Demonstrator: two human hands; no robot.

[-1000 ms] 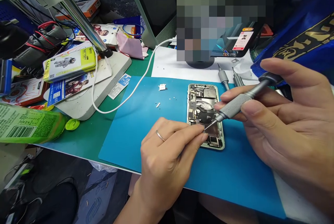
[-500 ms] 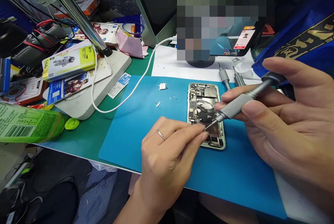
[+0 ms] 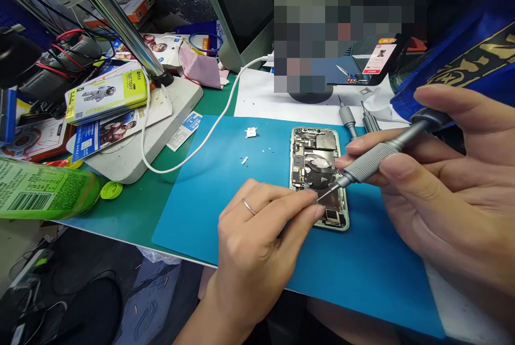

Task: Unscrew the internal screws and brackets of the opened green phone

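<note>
My right hand (image 3: 434, 178) grips a grey precision screwdriver (image 3: 372, 162) by its knurled barrel, tilted so the thin shaft points down and left. Its tip meets the pinched thumb and forefinger of my left hand (image 3: 257, 232), which wears a ring. Whatever those fingertips hold, if anything, is too small to make out. Beneath both hands an opened phone (image 3: 316, 162) lies on the blue mat, its inner boards and parts exposed. My left fingers cover part of its lower left side. A small white metal plate (image 3: 251, 132) and several tiny pieces, one a short bracket (image 3: 244, 160), lie left of the phone.
Two more screwdrivers (image 3: 346, 117) lie behind the phone on white paper. A white cable (image 3: 193, 161) curves across the blue mat (image 3: 193, 221). Left are a lamp stand (image 3: 120, 34), a battery box (image 3: 107, 97) and a green bottle (image 3: 44, 189). A blue bag (image 3: 462, 60) stands right.
My right hand and the screwdriver have shifted slightly to the right, and a little more of the thin shaft shows. My left hand stays nearly still, its fingertips pinched.
</note>
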